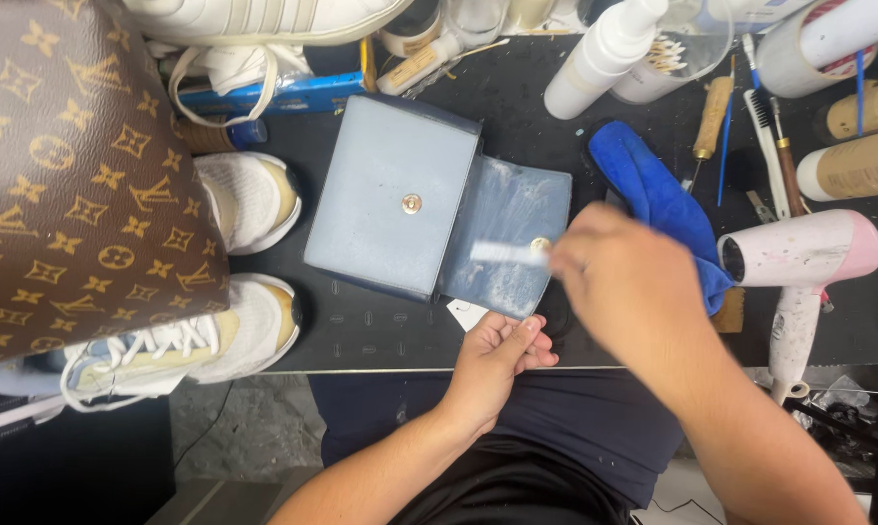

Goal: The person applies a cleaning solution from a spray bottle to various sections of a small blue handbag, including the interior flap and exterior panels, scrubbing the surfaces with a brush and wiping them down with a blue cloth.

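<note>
Two hands at work, head view. Pale blue leather wallet with brass snap (400, 199) lies open at mid-bench, flap to the right. Right hand (624, 282), fingers pinched on a small white brush (507, 254), works the flap's lining. Left hand (502, 355), fingers curled, steadies the flap's near edge. Blue cloth (653, 190) lies just right; pink-and-white hairdryer (808, 258) far right.

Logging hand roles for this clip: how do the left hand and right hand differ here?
The right hand is raised over the blue purse, holding a small white tool against its open flap, and looks motion-blurred. The left hand sits lower at the black mat's near edge, pinching the flap's edge, and looks sharp. Both are bare.
</note>
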